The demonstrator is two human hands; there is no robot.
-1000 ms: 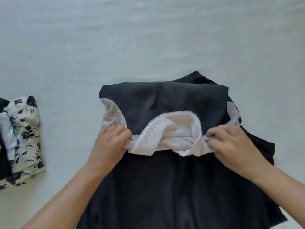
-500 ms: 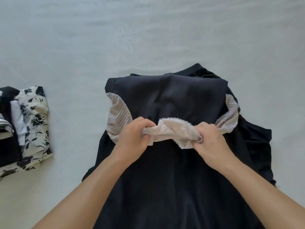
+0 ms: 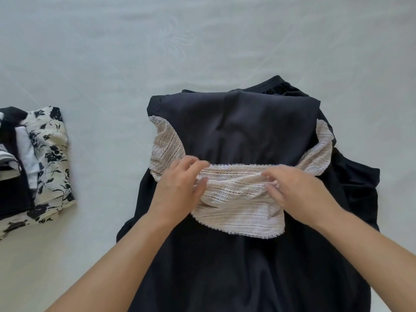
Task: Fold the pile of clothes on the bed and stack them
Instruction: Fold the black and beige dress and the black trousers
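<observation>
Centrally, lace collar (image 3: 238,194) between left hand (image 3: 180,188), right hand (image 3: 297,190).

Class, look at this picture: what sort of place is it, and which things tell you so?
Probably a bedroom: a pale bedsheet fills the view, a black dress lies spread on it, and folded clothes sit stacked at the left.

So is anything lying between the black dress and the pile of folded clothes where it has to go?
Nothing visible. Only bare bed sheet lies between the black dress and the pile of folded clothes on the left. Both the left hand and right hand are on the dress's lace.
</observation>
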